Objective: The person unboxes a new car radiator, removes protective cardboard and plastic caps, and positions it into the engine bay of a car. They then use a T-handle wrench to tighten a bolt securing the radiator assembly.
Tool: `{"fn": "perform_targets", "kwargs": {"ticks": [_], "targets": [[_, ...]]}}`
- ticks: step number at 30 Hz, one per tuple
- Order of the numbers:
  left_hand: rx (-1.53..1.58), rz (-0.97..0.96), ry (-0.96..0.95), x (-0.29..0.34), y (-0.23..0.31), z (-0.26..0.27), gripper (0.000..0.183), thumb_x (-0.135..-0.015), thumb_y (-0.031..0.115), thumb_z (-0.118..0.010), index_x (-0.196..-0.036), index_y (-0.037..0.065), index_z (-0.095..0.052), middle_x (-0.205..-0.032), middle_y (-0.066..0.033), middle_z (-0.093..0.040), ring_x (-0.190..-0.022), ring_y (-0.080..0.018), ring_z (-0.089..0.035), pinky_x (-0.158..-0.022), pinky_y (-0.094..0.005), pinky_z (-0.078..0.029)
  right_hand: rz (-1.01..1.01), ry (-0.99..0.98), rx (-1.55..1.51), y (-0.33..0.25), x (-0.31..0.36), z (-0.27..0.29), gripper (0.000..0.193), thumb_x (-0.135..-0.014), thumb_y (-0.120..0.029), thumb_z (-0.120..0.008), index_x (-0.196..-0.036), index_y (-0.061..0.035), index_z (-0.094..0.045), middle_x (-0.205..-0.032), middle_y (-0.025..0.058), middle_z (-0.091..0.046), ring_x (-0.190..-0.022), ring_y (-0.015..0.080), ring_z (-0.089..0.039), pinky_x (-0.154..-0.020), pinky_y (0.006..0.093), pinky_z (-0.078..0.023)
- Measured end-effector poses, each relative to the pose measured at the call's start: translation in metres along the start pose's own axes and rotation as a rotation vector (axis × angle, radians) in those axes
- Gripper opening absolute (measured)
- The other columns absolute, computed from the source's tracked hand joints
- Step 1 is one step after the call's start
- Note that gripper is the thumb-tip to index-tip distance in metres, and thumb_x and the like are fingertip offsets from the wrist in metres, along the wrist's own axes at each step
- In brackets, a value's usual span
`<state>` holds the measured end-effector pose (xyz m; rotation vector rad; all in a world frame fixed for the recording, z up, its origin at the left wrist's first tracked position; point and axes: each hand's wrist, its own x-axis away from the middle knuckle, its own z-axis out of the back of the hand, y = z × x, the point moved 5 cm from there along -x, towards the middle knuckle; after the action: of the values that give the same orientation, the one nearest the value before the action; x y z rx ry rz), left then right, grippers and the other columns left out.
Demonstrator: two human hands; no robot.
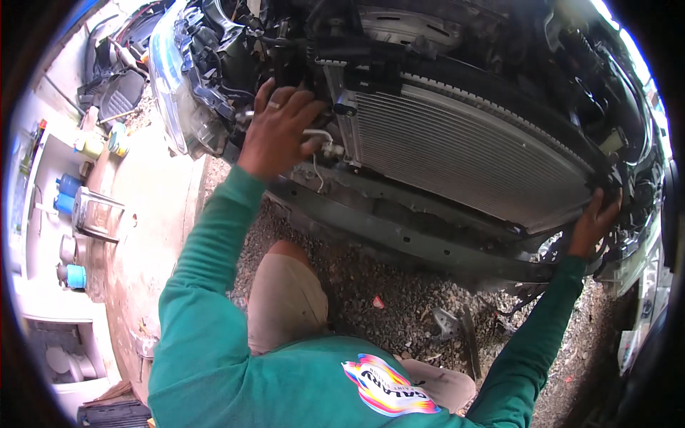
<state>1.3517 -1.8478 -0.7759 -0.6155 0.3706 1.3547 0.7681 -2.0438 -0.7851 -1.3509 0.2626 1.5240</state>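
Note:
A wide silver finned condenser (pixel 457 146) sits tilted in the opened front of a car. At its left end is my left hand (pixel 278 132), fingers apart over dark parts and thumb near a thin metal pipe (pixel 319 133) with a fitting. Its fingertips are partly lost against the dark parts. My right hand (pixel 596 222) is at the lower right corner of the condenser, thumb and fingers around its edge; part of the grip is hidden. Below the condenser runs a dark metal crossbeam (pixel 399 239).
A clear headlight (pixel 175 85) stands left of my left hand. Gravel (pixel 357 296) lies under the car, with a metal bracket (pixel 447 323) and a long strip (pixel 471 342). Along the left wall are a stool (pixel 96 214), a blue container (pixel 68 192) and a white cabinet (pixel 85 310).

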Motion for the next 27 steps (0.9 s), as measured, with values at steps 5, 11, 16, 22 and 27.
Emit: {"fn": "perform_targets", "kwargs": {"ticks": [5,11,16,22,27], "targets": [[0.157,0.032,0.202,0.074,0.029,0.027,0.048,-0.073,0.013,-0.079,-0.12,0.009,-0.069,-0.122,-0.0115,-0.063,-0.114,-0.0322,-0.06,-0.104,-0.0506,-0.049,-0.038,-0.028,-0.063,0.003,0.001,-0.003,0.064,-0.106,-0.036,-0.06,-0.153,0.0016,-0.04,-0.149,0.0245,-0.05,-0.136,0.0334,-0.051,-0.115,0.0427,-0.039],[0.375,0.184,0.0,0.118,0.068,0.042,0.032,-0.073,0.007,-0.079,-0.105,0.006,-0.073,-0.106,-0.0136,-0.068,-0.1,-0.0335,-0.064,-0.088,-0.0445,-0.053,-0.121,-0.066,-0.091,0.017,0.002,-0.003,0.075,-0.104,-0.047,-0.059,-0.156,0.002,-0.035,-0.157,0.0247,-0.042,-0.141,0.0345,-0.046,-0.118,0.0427,-0.036],[0.298,0.398,0.04,0.106,0.033,0.049,0.029,-0.079,0.009,-0.078,-0.107,0.005,-0.072,-0.106,-0.0147,-0.069,-0.103,-0.0351,-0.065,-0.09,-0.043,-0.053,-0.045,-0.049,-0.012,0.021,0.0,-0.001,0.076,-0.104,-0.048,-0.059,-0.156,0.0016,-0.036,-0.158,0.025,-0.041,-0.144,0.0349,-0.043,-0.121,0.0429,-0.032],[0.559,0.598,0.086,0.061,0.042,0.05,0.027,-0.086,0.019,-0.076,-0.106,0.001,-0.072,-0.103,-0.0182,-0.071,-0.1,-0.0362,-0.068,-0.087,-0.044,-0.055,-0.023,-0.025,-0.039,0.007,0.001,-0.001,0.071,-0.105,-0.046,-0.059,-0.155,0.0008,-0.039,-0.156,0.024,-0.044,-0.144,0.0348,-0.044,-0.121,0.044,-0.033],[0.207,0.422,0.087,-0.002,0.052,0.01,0.032,-0.087,0.032,-0.076,-0.096,0.002,-0.073,-0.094,-0.0188,-0.072,-0.088,-0.0385,-0.069,-0.08,-0.0464,-0.056,-0.017,-0.041,0.071,-0.007,0.001,0.004,0.068,-0.105,-0.043,-0.058,-0.153,0.0027,-0.04,-0.15,0.0265,-0.051,-0.137,0.0375,-0.052,-0.116,0.0436,-0.039]]}}
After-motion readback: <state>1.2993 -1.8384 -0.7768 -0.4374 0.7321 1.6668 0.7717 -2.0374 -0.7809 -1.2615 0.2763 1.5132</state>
